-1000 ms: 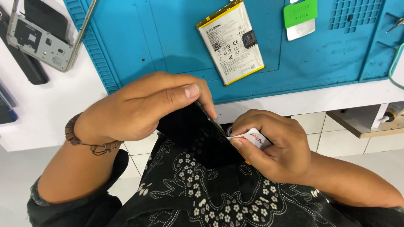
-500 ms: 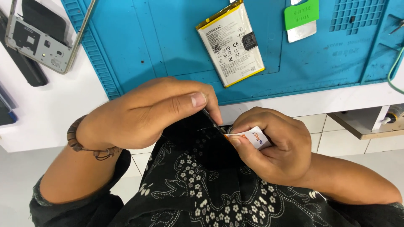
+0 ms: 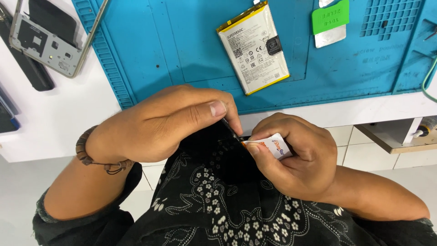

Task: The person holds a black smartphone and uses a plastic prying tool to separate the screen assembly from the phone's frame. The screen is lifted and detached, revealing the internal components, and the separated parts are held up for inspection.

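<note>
At the seam: thin white-and-orange plastic card (image 3: 273, 146) pinched flat between thumb and fingers of right hand (image 3: 291, 164); its left corner pressed against the right edge of a black phone (image 3: 218, 146); whether the corner has entered the gap cannot be told.

Left grip: left hand (image 3: 168, 125) wrapped closed over the top of the phone from about ten o'clock; thumb laid along the upper edge, tip just beside the card; most of the phone hidden beneath the palm.

Phone's place: held low over the lap, above a black shirt with white floral print (image 3: 218, 205), at six o'clock from the table edge.

Wrist: brown beaded bracelet (image 3: 91, 155) at nine o'clock from the grip.

Doing it well, as judged: card best kept shallow and nearly flat to the edge; pressure light and steady; thumb close beside the entry point as a brace; twisting likely to crack the panel.

Bench beyond: blue work mat (image 3: 182, 50) at twelve o'clock; flat phone battery (image 3: 252, 48) lying on it, tilted; green sticky note (image 3: 330, 16) at one o'clock; silver phone frame (image 3: 45, 38) at ten o'clock on the white table (image 3: 54, 118).
</note>
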